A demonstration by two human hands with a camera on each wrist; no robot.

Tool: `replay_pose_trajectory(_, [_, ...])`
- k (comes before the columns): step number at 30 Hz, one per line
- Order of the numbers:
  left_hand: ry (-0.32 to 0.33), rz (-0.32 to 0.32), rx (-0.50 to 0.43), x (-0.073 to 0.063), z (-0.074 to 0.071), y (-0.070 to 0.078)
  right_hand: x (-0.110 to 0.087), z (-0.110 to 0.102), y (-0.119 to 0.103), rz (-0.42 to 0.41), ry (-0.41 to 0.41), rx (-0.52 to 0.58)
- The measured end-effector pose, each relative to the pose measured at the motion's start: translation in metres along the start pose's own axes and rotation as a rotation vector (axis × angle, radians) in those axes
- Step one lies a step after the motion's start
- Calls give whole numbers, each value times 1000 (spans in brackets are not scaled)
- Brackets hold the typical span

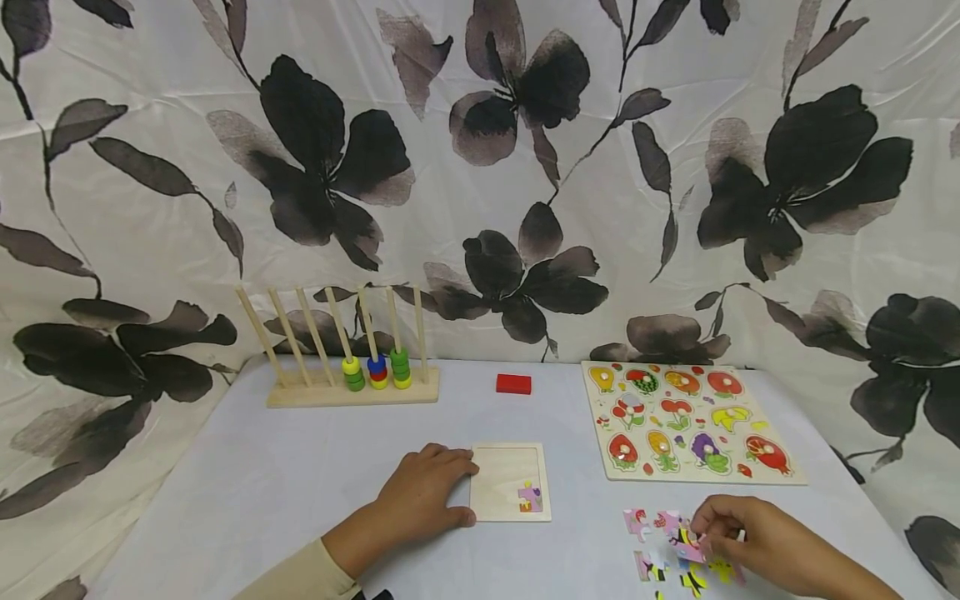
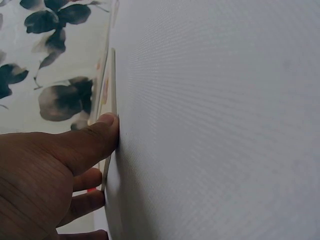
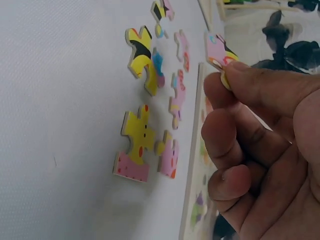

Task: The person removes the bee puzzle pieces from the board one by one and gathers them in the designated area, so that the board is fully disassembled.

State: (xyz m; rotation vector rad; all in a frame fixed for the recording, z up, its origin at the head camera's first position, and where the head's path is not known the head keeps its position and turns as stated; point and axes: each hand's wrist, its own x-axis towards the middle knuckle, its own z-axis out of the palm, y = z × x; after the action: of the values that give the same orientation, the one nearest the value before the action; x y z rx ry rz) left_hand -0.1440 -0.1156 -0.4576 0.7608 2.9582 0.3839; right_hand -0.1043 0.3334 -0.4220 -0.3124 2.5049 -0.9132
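Observation:
My left hand (image 1: 420, 500) rests on the table at the left edge of a square wooden puzzle tray (image 1: 495, 481), its thumb and fingers touching that edge. In the left wrist view the thumb (image 2: 92, 142) lies against the thin tray side. A single pink and yellow jigsaw piece (image 1: 529, 497) sits in the tray's lower right part. My right hand (image 1: 772, 537) pinches a jigsaw piece (image 3: 218, 50), pink with yellow and black, between thumb and index finger. It is raised above several loose jigsaw pieces (image 3: 137, 131) on the table.
A fruit puzzle board (image 1: 693, 423) lies at the back right. Behind the tray is a red block (image 1: 513, 384). At the back left stands a wooden peg stand (image 1: 352, 398) with coloured rings. Floral cloth (image 1: 517, 183) hangs behind the table.

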Motion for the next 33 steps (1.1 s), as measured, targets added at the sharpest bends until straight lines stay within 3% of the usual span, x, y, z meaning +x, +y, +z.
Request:
replay_pose_trajectory(5, [0, -1, -3, 0, 0, 0, -3, 2, 3, 35, -90, 90])
replay_pose_trajectory(10, [-4, -5, 0, 0, 0, 0, -7, 5, 4, 58, -126, 111])
replay_pose_trajectory(19, [-12, -10, -14, 0, -1, 0, -15, 14, 11, 89, -223, 258])
replay_pose_trajectory(25, [-18, -13, -19, -1, -1, 1, -16, 19, 16, 62, -263, 233])
replay_pose_trajectory(33, [-5, -2, -15, -1, 0, 0, -16, 23, 17, 61, -242, 185])
